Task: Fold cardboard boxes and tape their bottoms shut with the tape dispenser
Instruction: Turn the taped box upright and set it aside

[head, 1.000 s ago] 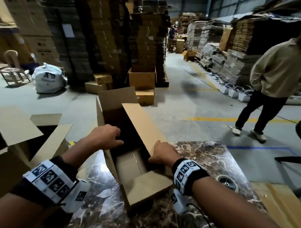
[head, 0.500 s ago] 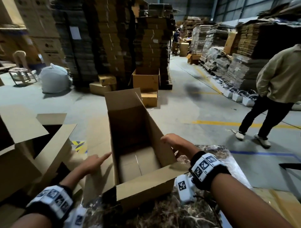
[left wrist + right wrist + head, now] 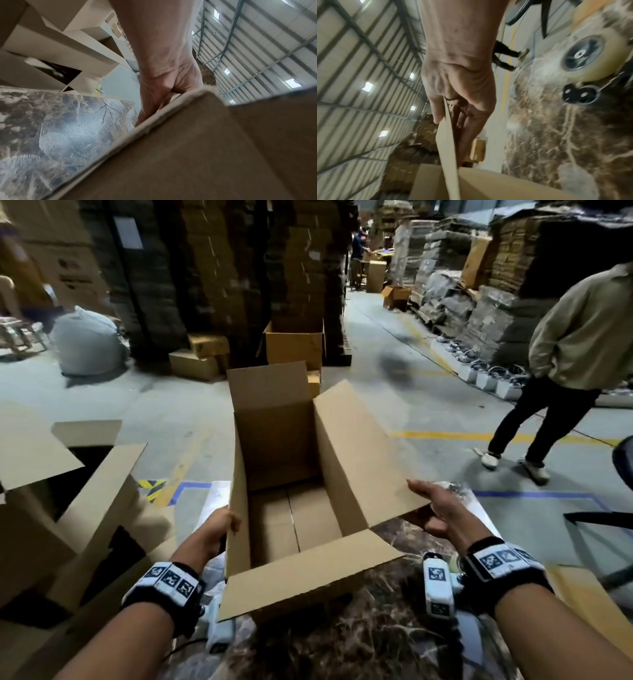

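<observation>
Open-topped cardboard box (image 3: 287, 460) upright, lengthwise away, left hand (image 3: 219, 529) and right hand (image 3: 442, 511) gripping side flaps

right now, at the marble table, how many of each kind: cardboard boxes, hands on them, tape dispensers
cardboard box: 1
hands: 2, left hand gripping the box's left edge, right hand pinching its right flap
tape dispenser: 1, seen only in the right wrist view
Total: 4

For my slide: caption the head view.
Both hands, left and right, grip an open box on a table.
</observation>
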Available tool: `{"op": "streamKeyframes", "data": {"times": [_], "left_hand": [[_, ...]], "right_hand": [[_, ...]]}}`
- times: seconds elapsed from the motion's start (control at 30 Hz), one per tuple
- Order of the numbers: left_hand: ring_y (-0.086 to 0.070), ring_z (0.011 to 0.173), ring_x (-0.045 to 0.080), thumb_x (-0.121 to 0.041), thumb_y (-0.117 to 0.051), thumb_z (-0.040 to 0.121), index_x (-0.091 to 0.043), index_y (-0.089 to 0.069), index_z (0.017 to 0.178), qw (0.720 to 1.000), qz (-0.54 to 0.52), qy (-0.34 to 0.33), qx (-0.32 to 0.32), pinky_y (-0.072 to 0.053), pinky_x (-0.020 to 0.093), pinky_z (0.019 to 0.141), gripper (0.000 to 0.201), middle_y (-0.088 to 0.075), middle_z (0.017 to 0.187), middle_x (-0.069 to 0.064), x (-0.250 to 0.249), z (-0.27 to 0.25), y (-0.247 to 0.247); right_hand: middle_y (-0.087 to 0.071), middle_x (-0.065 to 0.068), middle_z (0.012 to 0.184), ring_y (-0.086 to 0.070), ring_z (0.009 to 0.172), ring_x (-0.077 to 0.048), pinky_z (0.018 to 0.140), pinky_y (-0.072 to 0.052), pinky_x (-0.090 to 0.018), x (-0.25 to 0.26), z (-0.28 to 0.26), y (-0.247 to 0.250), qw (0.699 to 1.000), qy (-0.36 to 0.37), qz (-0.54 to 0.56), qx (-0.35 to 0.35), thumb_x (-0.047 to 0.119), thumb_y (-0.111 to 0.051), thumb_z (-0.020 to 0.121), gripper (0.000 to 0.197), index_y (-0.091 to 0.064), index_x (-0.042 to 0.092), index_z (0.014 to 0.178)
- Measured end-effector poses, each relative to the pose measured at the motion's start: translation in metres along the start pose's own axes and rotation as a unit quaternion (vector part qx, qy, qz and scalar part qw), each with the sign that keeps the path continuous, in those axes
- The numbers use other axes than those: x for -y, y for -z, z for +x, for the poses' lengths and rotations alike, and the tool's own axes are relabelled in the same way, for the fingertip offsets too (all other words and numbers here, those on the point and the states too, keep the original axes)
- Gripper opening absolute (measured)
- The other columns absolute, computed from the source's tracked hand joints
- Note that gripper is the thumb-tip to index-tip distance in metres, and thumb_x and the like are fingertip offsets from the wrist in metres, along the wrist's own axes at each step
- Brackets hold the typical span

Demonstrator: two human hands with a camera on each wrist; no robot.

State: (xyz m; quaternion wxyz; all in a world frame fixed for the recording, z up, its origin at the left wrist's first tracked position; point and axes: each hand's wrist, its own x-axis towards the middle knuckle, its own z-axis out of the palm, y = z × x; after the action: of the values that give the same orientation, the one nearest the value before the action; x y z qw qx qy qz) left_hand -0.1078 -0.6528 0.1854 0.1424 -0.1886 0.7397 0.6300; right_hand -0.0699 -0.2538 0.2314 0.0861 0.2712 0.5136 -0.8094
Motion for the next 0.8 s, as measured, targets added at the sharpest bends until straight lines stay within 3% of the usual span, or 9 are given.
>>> {"op": "streamKeyframes", "data": {"times": [0.07, 0.17, 0.3, 0.37, 0.43, 0.53, 0.63, 0.73, 0.8], "left_hand": [[-0.032, 0.048, 0.016, 0.025, -0.028, 0.074, -0.007, -0.041, 0.071, 1.000, 0.011, -0.010, 0.009, -0.026, 0.015, 0.035, 0.034, -0.031, 0.062, 0.005, 0.002, 0.005, -0.001], [-0.031, 0.049, 0.016, 0.024, -0.031, 0.076, -0.007, -0.041, 0.071, 0.999, 0.028, -0.023, 0.027, -0.025, 0.016, 0.035, 0.033, -0.032, 0.060, 0.005, 0.001, 0.009, -0.009], [-0.032, 0.049, 0.015, 0.021, -0.035, 0.077, -0.007, -0.040, 0.072, 0.998, 0.056, -0.022, 0.030, -0.026, 0.020, 0.040, 0.029, -0.034, 0.060, 0.006, 0.000, 0.015, -0.013], [-0.034, 0.052, 0.017, 0.019, -0.038, 0.075, -0.008, -0.041, 0.071, 0.996, 0.085, -0.019, 0.017, -0.025, 0.022, 0.047, 0.027, -0.036, 0.061, 0.007, -0.001, 0.016, -0.012], [-0.036, 0.055, 0.021, 0.015, -0.043, 0.075, -0.007, -0.043, 0.068, 0.993, 0.113, -0.031, -0.023, -0.024, 0.022, 0.049, 0.023, -0.039, 0.061, 0.008, -0.001, 0.013, -0.013], [-0.041, 0.060, 0.023, 0.012, -0.047, 0.074, -0.006, -0.048, 0.063, 0.990, 0.111, -0.058, -0.058, -0.026, 0.023, 0.050, 0.021, -0.044, 0.059, 0.010, 0.006, 0.015, -0.013], [-0.042, 0.062, 0.022, 0.012, -0.048, 0.071, -0.003, -0.054, 0.067, 0.993, 0.092, -0.062, -0.035, -0.027, 0.025, 0.053, 0.016, -0.046, 0.062, 0.011, 0.012, 0.021, -0.010], [-0.040, 0.055, 0.021, 0.009, -0.050, 0.068, -0.006, -0.053, 0.064, 0.994, 0.095, -0.061, -0.007, -0.026, 0.022, 0.049, 0.015, -0.046, 0.059, 0.009, 0.005, 0.019, -0.011], [-0.045, 0.057, 0.022, -0.004, -0.053, 0.057, -0.009, -0.054, 0.065, 0.991, 0.114, -0.073, -0.001, -0.030, 0.023, 0.050, 0.009, -0.050, 0.060, 0.008, -0.001, 0.013, -0.013]], "right_hand": [[-0.070, -0.016, 0.074, -0.070, 0.060, -0.025, 0.049, -0.056, -0.030, -0.020, 0.010, 0.017, 0.992, 0.008, -0.088, -0.086, 0.017, -0.068, 0.089, 0.033, -0.061, -0.007, 0.110], [-0.071, -0.018, 0.098, -0.066, 0.076, -0.027, 0.059, -0.052, -0.027, -0.046, 0.023, 0.028, 0.952, 0.069, -0.239, -0.180, 0.016, -0.076, 0.083, 0.040, -0.066, -0.002, 0.117], [-0.065, -0.001, 0.123, -0.060, 0.096, -0.020, 0.071, -0.046, -0.023, -0.050, 0.017, -0.005, 0.743, 0.233, -0.593, -0.205, 0.019, -0.055, 0.096, 0.032, -0.064, 0.025, 0.126], [-0.067, -0.003, 0.119, -0.061, 0.102, -0.025, 0.080, -0.049, -0.029, -0.046, 0.009, -0.035, 0.702, 0.260, -0.648, -0.138, 0.023, -0.046, 0.098, 0.031, -0.068, 0.026, 0.119], [-0.066, -0.013, 0.120, -0.060, 0.110, -0.033, 0.088, -0.047, -0.035, -0.041, 0.002, -0.062, 0.724, 0.231, -0.644, -0.087, 0.037, -0.040, 0.097, 0.038, -0.065, 0.018, 0.118], [-0.051, -0.017, 0.144, -0.053, 0.125, -0.036, 0.098, -0.044, -0.040, -0.042, -0.001, -0.077, 0.723, 0.168, -0.668, -0.059, 0.053, -0.046, 0.097, 0.066, -0.034, 0.012, 0.148], [-0.057, -0.014, 0.137, -0.062, 0.109, -0.029, 0.086, -0.054, -0.036, -0.059, 0.008, -0.069, 0.718, 0.156, -0.678, -0.043, 0.021, -0.059, 0.090, 0.064, -0.033, 0.015, 0.148], [-0.061, -0.011, 0.128, -0.067, 0.092, -0.023, 0.075, -0.058, -0.037, -0.076, 0.015, -0.061, 0.791, 0.145, -0.594, -0.012, -0.003, -0.049, 0.086, 0.072, -0.033, 0.022, 0.152], [-0.060, -0.011, 0.131, -0.066, 0.096, -0.025, 0.074, -0.056, -0.034, -0.078, 0.016, -0.059, 0.806, 0.145, -0.574, 0.001, -0.006, -0.047, 0.088, 0.073, -0.031, 0.023, 0.154]]}}
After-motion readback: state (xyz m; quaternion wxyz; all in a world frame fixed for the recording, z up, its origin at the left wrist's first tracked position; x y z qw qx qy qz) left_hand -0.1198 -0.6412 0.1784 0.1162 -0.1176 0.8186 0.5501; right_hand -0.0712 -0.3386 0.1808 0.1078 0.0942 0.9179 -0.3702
